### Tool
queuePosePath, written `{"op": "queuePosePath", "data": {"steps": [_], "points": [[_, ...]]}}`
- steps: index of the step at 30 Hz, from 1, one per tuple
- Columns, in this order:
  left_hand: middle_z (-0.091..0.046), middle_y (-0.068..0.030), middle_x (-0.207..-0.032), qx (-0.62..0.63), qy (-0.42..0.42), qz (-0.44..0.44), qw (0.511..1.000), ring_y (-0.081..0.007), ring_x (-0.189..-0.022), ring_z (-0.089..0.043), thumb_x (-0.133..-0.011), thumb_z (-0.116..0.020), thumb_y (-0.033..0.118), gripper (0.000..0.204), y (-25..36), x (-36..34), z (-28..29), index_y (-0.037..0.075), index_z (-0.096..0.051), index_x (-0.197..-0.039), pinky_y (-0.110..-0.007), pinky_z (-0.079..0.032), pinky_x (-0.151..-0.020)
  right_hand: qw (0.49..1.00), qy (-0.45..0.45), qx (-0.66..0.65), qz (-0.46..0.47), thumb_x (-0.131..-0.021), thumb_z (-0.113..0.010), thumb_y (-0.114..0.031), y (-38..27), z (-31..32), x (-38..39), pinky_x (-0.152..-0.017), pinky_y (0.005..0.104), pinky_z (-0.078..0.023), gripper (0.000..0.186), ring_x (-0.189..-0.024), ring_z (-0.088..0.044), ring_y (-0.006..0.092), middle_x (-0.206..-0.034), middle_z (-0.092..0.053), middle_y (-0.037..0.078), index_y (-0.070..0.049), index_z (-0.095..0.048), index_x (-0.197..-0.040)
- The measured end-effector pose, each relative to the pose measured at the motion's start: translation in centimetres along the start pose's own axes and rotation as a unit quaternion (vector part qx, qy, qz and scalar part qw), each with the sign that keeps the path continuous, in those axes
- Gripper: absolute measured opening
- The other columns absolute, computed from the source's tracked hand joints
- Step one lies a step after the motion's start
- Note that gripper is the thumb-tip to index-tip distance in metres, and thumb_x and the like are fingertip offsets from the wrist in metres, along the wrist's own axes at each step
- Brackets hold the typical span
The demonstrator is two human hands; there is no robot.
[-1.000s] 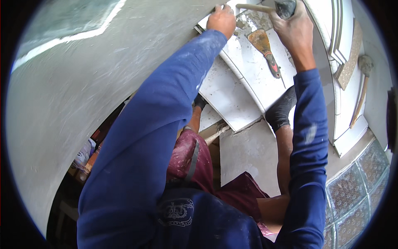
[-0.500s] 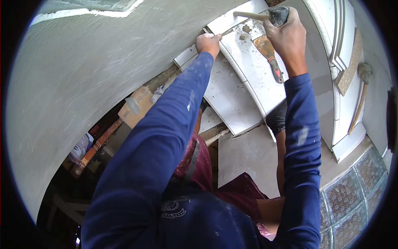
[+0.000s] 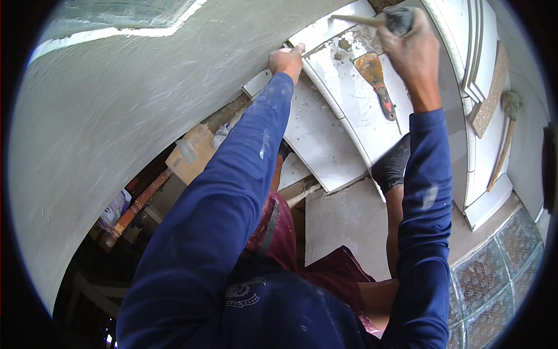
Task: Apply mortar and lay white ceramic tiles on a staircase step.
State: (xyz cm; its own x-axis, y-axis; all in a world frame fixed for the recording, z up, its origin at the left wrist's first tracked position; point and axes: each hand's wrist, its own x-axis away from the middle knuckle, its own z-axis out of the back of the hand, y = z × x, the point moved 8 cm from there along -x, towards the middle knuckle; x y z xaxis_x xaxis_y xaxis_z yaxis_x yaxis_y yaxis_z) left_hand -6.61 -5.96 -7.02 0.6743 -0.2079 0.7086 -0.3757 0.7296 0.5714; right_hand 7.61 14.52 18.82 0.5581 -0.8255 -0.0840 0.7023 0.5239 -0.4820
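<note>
right hand (image 3: 411, 49): closed around a mallet, close to its head, at the top of the view; slightly blurred.
mallet (image 3: 399, 21): up in the right hand, dark head beside the fingers, pale handle pointing left toward the wall.
left hand (image 3: 285, 61): curled at the near end of a white tile, one finger extended; whether it grips the edge or only rests there, i cannot tell.
white tile (image 3: 337, 23): lying along the foot of the grey wall (image 3: 145, 104), beyond the left hand and left of the mallet.
scraper (image 3: 378, 87): flat on the white step (image 3: 343, 87) between the two hands, rusty blade toward the far end, dark and red handle toward the person.
crumbs of mortar (image 3: 344, 44): scattered on the step, just beyond the blade.
dark-covered foot (image 3: 392, 166): at the near end of the step, below the scraper.
second mallet (image 3: 503, 145): at the right, grey head away from the person, wooden handle toward them.
stacked tiles (image 3: 478, 49): on the right, beside a speckled brown strip (image 3: 487, 93).
glass blocks (image 3: 482, 278): lower right.
</note>
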Motion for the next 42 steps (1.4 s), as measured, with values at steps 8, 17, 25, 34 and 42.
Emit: {"op": "queuePosePath", "data": {"steps": [8,17,25,34,42], "points": [[-0.069,-0.0114,-0.087,-0.012,-0.008,0.021,1.000,-0.0184,-0.076,-0.063,-0.083,-0.074,0.029,0.036,-0.2,-0.1,-1.0,-0.004,-0.071,-0.096,-0.034,-0.050,-0.069,0.996,-0.026,-0.082,-0.030,-0.073,-0.068,-0.007,-1.7,0.5,-1.5,-0.073,0.0378,-0.051,0.025,-0.078,-0.065,0.0314,-0.082,-0.064,0.017,-0.003,-0.058,-0.096],[-0.067,-0.0129,-0.088,-0.008,-0.021,0.072,0.997,-0.0183,-0.073,-0.061,-0.084,-0.074,0.029,0.039,-1.8,-1.6,-1.6,-0.007,-0.067,-0.098,-0.032,-0.049,-0.067,0.998,0.016,-0.057,0.003,-0.074,-0.067,-0.006,-0.5,1.2,-1.9,-0.069,0.0347,-0.050,0.019,-0.072,-0.062,0.0219,-0.076,-0.063,0.012,-0.002,-0.059,-0.092],[-0.067,-0.0156,-0.098,-0.008,0.007,0.099,0.995,-0.0206,-0.084,-0.063,-0.084,-0.074,0.028,0.044,-2.0,-1.6,-0.8,-0.009,-0.065,-0.105,-0.033,-0.049,-0.073,0.996,-0.020,0.075,-0.031,-0.080,-0.075,-0.034,4.5,-0.6,-2.9,-0.068,0.0335,-0.054,0.038,-0.072,-0.067,0.0215,-0.086,-0.070,0.015,-0.004,-0.066,-0.102],[-0.066,-0.0182,-0.105,0.020,-0.011,0.100,0.995,-0.0223,-0.090,-0.064,-0.083,-0.074,0.027,0.047,-0.6,0.3,-1.0,-0.011,-0.063,-0.109,-0.033,-0.049,-0.079,0.995,0.056,0.011,-0.079,-0.076,-0.076,-0.034,4.1,0.5,-0.4,-0.075,0.0373,-0.053,0.040,-0.079,-0.069,0.0285,-0.085,-0.070,0.017,-0.001,-0.064,-0.095],[-0.065,-0.0140,-0.093,0.010,0.010,0.101,0.995,-0.0179,-0.076,-0.060,-0.083,-0.075,0.027,0.045,-2.1,-1.1,-1.3,-0.011,-0.063,-0.104,-0.032,-0.049,-0.066,0.996,0.047,0.001,-0.078,-0.075,-0.073,-0.026,3.0,0.0,-0.1,-0.080,0.0403,-0.052,0.029,-0.083,-0.069,0.0351,-0.082,-0.070,0.017,-0.005,-0.063,-0.093]]}}
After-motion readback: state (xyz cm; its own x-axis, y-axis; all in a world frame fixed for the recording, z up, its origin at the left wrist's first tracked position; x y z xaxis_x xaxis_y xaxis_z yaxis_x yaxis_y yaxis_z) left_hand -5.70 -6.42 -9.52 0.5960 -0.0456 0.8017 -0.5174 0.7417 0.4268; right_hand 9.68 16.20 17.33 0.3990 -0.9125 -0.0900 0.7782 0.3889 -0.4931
